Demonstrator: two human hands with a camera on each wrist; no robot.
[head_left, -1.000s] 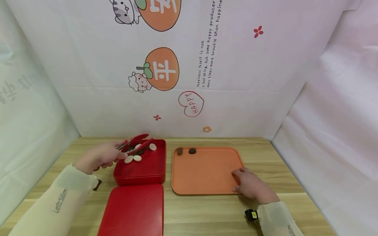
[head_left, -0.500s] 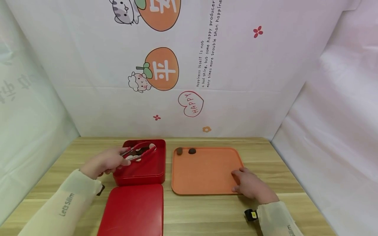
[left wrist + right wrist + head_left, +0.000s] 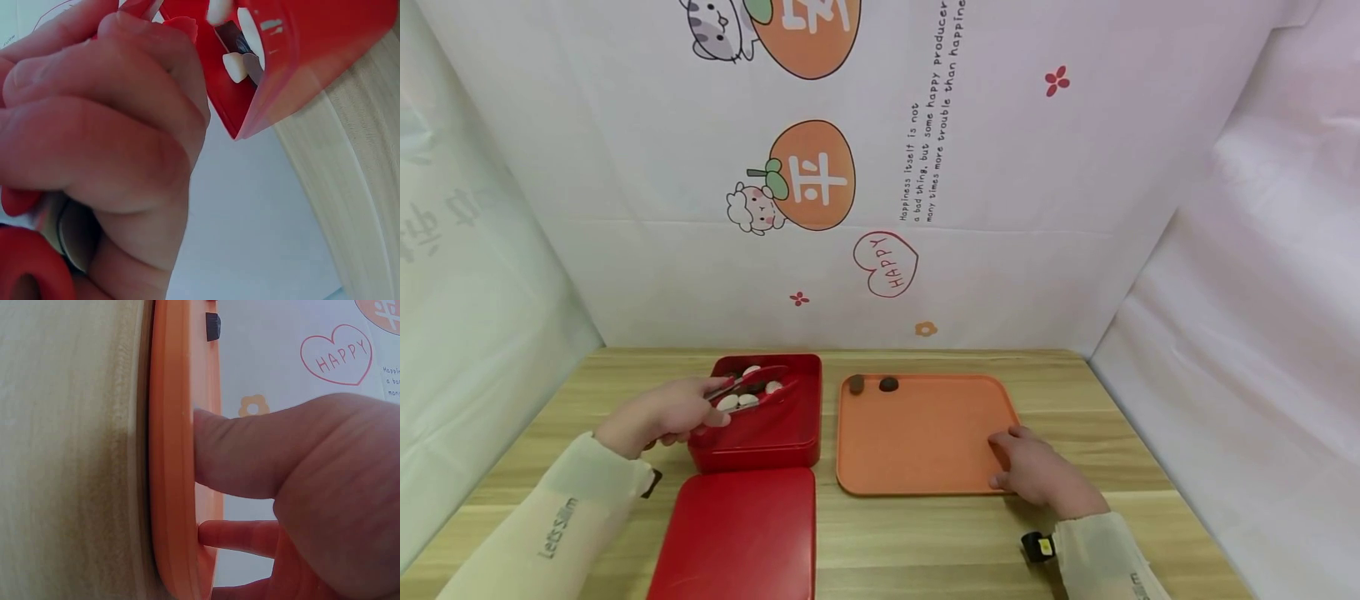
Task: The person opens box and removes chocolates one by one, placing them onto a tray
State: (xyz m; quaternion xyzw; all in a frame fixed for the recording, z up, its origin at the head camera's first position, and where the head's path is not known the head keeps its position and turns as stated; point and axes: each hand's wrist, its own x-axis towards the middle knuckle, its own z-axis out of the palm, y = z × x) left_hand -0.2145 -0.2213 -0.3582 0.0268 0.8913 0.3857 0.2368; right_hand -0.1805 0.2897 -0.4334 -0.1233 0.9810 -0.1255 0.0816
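Note:
My left hand (image 3: 672,410) grips a pair of red-tipped tongs (image 3: 769,372) by their metal arms, at the left side of the open red box (image 3: 797,421). The tongs' arms stand apart inside the box, and a white rounded piece (image 3: 773,387) lies between them. Other white pieces (image 3: 727,402) and dark ones are in the box, partly hidden by the tongs. In the left wrist view, the curled fingers (image 3: 106,119) cover much of the tongs. My right hand (image 3: 1037,468) rests on the right edge of the orange tray (image 3: 932,442), thumb and fingertips touching its surface.
Two dark pieces, one brownish (image 3: 857,384) and one black (image 3: 888,384), lie at the tray's far left. A red lid (image 3: 737,533) lies in front of the box. A white printed backdrop (image 3: 1000,250) rises behind the wooden table (image 3: 910,542).
The tongs first went lower and forward into the box, then drew back slightly to the left. The rightmost white piece has shifted left and nearer. My right hand has stayed still.

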